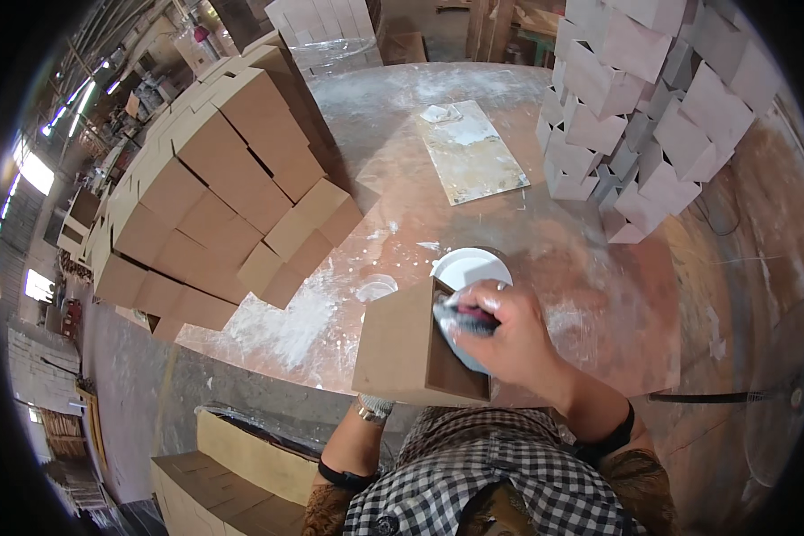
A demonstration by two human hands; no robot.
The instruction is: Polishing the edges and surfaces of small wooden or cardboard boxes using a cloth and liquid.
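Observation:
A brown board box [397, 344] is tilted at the table's near edge, its open side facing right. My left hand [377, 407] supports it from below; the box hides the fingers, and a watch shows at the wrist. Over the opening, my right hand [514, 335] is closed around a dark brush [473, 320], blurred by motion, with white on it. Pale, whitish material shows inside the opening below the brush. Just beyond the box stands a round white tub [473, 264], partly covered by my right hand. A small pale round lid or dish [376, 288] lies to its left.
Brown boxes [214, 179] are stacked on the left. White-coated boxes [616, 98] rise in tall stacks at the right. A paint-smeared board [473, 152] lies toward the back of the white-spattered table [590, 295]. More brown boxes [223, 491] sit below at the lower left.

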